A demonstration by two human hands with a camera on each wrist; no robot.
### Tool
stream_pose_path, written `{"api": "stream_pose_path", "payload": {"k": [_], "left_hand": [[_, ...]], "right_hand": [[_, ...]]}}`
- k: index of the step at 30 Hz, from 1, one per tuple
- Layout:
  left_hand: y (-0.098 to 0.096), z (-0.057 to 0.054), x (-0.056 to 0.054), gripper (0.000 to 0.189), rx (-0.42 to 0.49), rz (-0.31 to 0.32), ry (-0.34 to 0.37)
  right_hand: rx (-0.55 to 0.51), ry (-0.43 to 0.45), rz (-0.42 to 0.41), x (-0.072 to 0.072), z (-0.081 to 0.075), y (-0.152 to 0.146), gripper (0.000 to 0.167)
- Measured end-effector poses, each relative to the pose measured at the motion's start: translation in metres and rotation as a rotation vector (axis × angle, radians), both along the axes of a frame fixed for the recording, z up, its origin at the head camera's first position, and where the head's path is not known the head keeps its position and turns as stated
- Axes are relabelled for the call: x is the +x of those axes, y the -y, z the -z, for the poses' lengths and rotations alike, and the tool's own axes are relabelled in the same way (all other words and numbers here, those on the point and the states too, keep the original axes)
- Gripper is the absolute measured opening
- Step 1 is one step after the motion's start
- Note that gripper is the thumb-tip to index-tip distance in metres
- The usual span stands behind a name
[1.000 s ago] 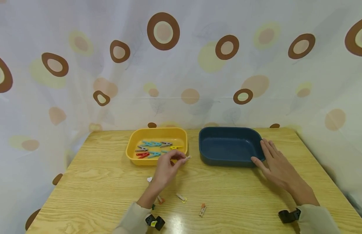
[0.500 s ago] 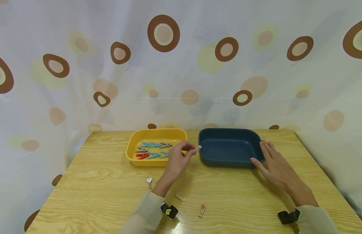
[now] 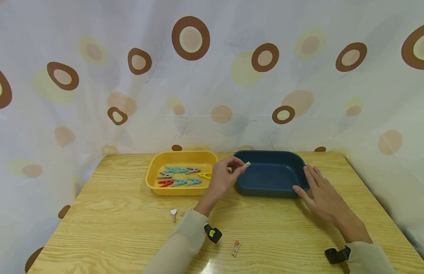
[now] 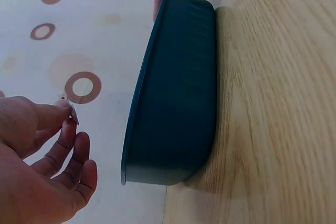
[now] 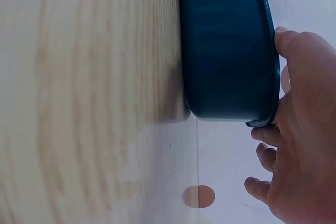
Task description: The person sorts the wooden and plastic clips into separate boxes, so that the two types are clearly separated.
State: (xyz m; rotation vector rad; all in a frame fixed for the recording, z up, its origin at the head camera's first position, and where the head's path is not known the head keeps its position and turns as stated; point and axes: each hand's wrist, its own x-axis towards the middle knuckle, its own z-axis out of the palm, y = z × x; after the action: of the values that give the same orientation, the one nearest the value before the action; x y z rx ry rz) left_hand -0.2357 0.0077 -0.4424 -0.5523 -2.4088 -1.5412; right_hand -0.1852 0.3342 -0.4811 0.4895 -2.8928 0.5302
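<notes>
My left hand pinches a small wooden clothespin between thumb and index finger, over the left end of the dark blue tub. In the left wrist view the clothespin pokes out from the fingertips, beyond the rim of the tub; the other fingers curl loosely. My right hand rests on the tub's right rim, fingers fairly straight. The right wrist view shows the right thumb at the rim and the fingers of that hand around the corner of the tub.
A yellow tub beside the blue one holds several coloured plastic clothespins. On the table in front lie a clothespin with a white heart and one with an orange piece. A patterned curtain hangs behind the table.
My left hand has carried the wooden clothespin rightward, from beside the yellow tub to over the blue tub. The right hand has stayed on the blue rim.
</notes>
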Motion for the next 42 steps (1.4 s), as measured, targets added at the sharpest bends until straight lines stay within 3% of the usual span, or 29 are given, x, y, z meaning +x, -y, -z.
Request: {"api": "stream_pose_path", "payload": {"k": [8, 20, 32, 42], "left_hand": [[-0.026, 0.001, -0.015, 0.007, -0.045, 0.084, -0.034], [-0.066, 0.007, -0.027, 0.007, -0.093, 0.17, 0.045], [-0.091, 0.015, -0.036, 0.006, -0.152, 0.185, 0.105], [-0.103, 0.019, -0.037, 0.007, -0.164, 0.168, 0.149]], "right_hand": [[0.007, 0.008, -0.008, -0.001, 0.0, -0.001, 0.084], [0.012, 0.015, 0.012, -0.001, -0.002, -0.001, 0.084], [0.014, -0.004, 0.018, 0.0, -0.001, -0.002, 0.084], [0.016, 0.007, 0.024, -0.001, -0.002, 0.001, 0.084]]}}
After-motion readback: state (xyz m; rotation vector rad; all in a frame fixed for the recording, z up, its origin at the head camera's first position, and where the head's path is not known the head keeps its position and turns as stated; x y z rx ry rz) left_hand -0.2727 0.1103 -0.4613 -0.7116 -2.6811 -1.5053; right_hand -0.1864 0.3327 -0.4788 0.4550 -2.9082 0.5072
